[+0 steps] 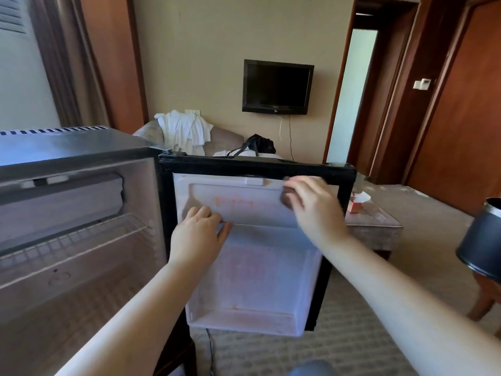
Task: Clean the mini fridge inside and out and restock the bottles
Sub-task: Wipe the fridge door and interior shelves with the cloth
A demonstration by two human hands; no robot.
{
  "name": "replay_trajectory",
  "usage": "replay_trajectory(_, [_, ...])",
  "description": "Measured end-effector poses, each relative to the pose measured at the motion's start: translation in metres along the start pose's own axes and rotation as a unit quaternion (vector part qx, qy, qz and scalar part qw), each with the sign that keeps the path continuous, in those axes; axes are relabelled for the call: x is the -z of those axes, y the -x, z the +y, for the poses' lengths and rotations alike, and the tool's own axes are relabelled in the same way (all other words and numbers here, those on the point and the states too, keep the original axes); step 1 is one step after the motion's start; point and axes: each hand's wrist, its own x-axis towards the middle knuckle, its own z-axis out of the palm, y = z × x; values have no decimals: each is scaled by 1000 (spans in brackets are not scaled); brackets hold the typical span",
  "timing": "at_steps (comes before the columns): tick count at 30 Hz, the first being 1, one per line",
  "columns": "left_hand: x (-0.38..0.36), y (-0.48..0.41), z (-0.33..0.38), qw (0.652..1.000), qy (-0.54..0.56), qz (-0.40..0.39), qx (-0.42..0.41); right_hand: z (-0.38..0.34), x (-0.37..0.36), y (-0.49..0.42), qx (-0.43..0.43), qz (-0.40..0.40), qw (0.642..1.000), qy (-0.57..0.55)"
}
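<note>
The black mini fridge [67, 150] stands at the left with its door [257, 165] swung fully open toward me. The door's white inner liner [257, 272] carries reddish stains. My left hand [199, 237] grips the rail of the upper door shelf [254, 225], fingers curled over its edge. My right hand [314, 207] holds a dark brown cloth [284, 198] against the upper right of the liner; the hand is motion-blurred. A wire shelf [76, 240] spans the fridge cavity. No bottles are visible.
A low upholstered table [379, 221] with a red tissue box [357, 206] stands right behind the door. A black bin [482, 240] sits on a wooden chair at the right edge. A sofa with white towels [184, 128] and a black bag lies beyond.
</note>
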Motion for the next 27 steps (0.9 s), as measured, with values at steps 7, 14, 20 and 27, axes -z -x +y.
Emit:
replay_trajectory(7, [-1, -4, -1, 1000, -14, 7, -2, -9, -16, -11, 41, -43, 998, 21])
replay_trajectory(14, [0, -11, 7, 998, -42, -41, 9, 49, 32, -3, -129, -61, 987, 79])
replay_trajectory(20, [0, -6, 5, 999, -15, -29, 13, -24, -23, -27, -79, -92, 993, 5])
replay_trajectory(27, [1, -6, 6, 998, -8, -51, 28, 16, 0, -18, -82, -133, 983, 97])
